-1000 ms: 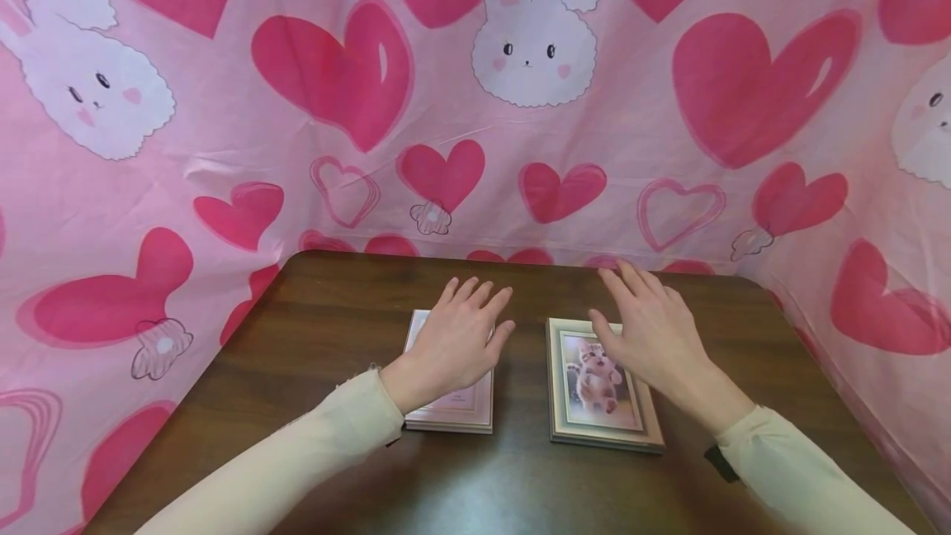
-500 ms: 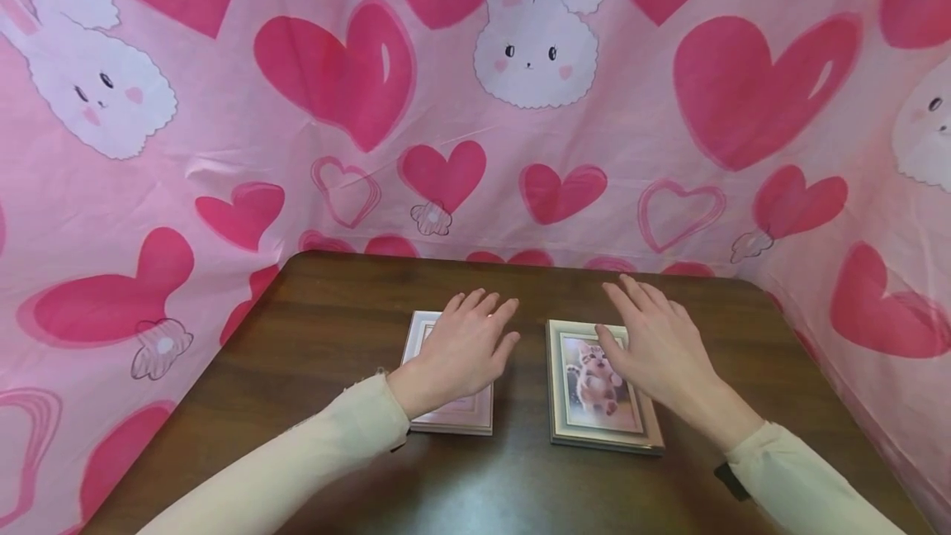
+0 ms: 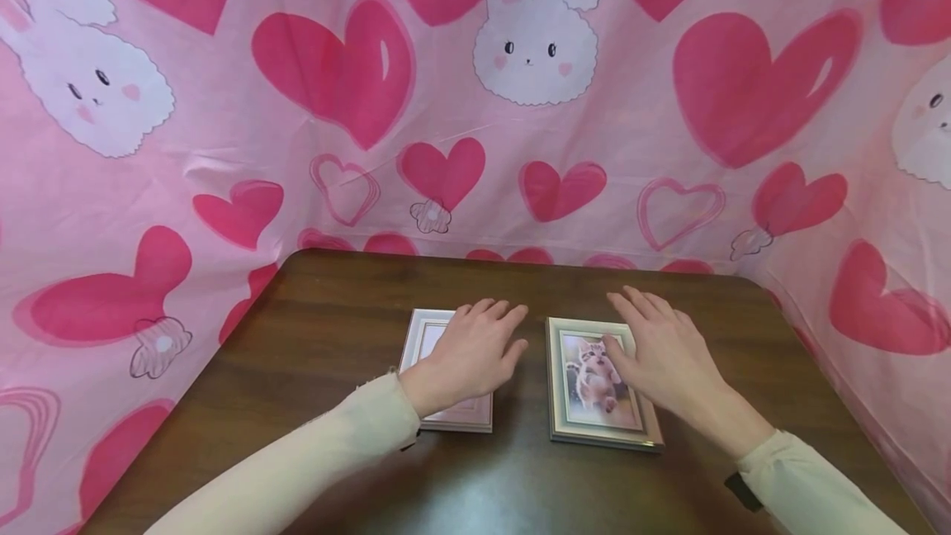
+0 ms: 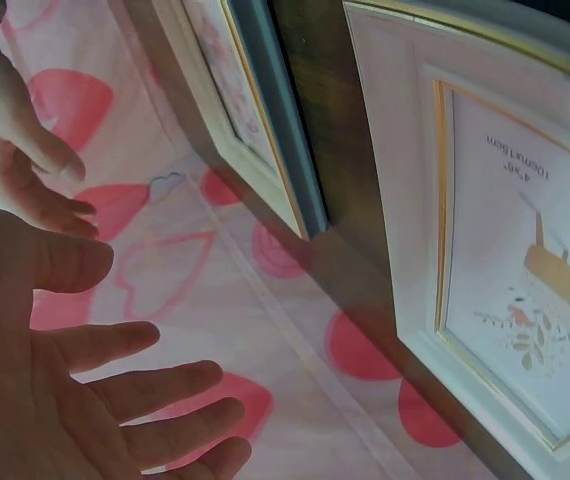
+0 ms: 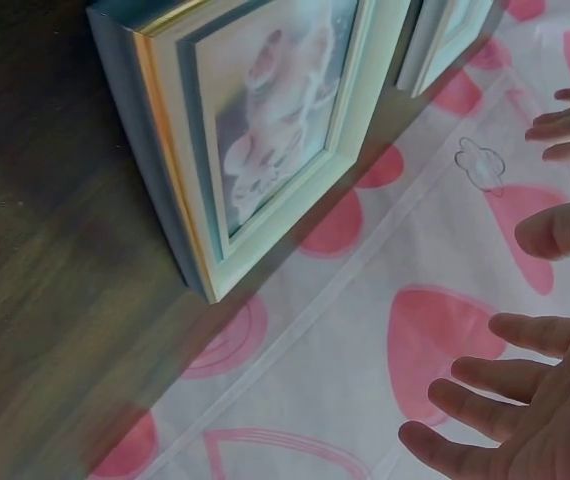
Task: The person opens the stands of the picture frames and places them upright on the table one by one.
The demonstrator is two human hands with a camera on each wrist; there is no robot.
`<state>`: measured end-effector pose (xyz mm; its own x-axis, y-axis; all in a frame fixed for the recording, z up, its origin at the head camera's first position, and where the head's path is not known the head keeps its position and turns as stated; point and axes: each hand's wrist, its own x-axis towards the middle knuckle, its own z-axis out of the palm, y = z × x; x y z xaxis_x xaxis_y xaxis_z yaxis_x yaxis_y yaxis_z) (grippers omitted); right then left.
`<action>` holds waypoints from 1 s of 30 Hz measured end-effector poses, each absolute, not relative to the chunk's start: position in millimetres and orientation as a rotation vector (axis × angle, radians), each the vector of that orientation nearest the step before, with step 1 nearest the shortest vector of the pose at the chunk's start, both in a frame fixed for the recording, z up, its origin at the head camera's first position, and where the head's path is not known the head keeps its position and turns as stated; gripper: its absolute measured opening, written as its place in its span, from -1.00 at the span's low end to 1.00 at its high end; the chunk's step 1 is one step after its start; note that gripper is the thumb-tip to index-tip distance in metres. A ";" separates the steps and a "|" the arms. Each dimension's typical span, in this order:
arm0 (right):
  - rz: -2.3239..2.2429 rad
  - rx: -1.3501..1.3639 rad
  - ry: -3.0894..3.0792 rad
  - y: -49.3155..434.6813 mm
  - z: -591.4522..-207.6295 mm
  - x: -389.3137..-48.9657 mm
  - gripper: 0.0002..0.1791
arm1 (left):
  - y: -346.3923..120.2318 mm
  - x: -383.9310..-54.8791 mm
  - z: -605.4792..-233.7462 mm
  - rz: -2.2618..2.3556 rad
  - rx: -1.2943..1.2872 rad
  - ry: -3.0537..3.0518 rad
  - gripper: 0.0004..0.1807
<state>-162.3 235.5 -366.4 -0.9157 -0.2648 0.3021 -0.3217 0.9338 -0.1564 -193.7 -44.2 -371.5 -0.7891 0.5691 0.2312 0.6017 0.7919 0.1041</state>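
Note:
Two picture frames lie flat, side by side, on a dark wooden table. Over the white picture frame [image 3: 422, 329] hangs my left hand [image 3: 473, 357], fingers spread and holding nothing, covering much of its picture in the head view. In the left wrist view that frame [image 4: 405, 200] shows a printed insert with size lettering and a small drawing. My right hand [image 3: 669, 353] hovers over the right side of the cream picture frame [image 3: 602, 433], which bears a kitten picture [image 3: 594, 386]. Its fingers are relaxed, with a gap to the frame in the right wrist view.
The brown table [image 3: 334, 295] has rounded far corners. Pink cloth [image 3: 446, 114] printed with hearts and rabbits surrounds it at the back and both sides. A strip of bare wood separates the two frames.
Both hands have drifted slightly right and toward the person, still spread. More of the white frame's upper left shows now. Neither frame has moved.

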 end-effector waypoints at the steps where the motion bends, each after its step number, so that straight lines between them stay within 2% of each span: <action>1: 0.299 0.437 -2.815 236.1 -367.1 -161.9 -0.28 | -43.6 -193.2 -372.1 -0.268 -0.926 -2.802 -0.42; 30: 0.326 0.489 -2.824 264.6 -397.7 -159.6 -0.32 | -19.6 -197.7 -392.4 -0.291 -1.056 -2.908 -0.40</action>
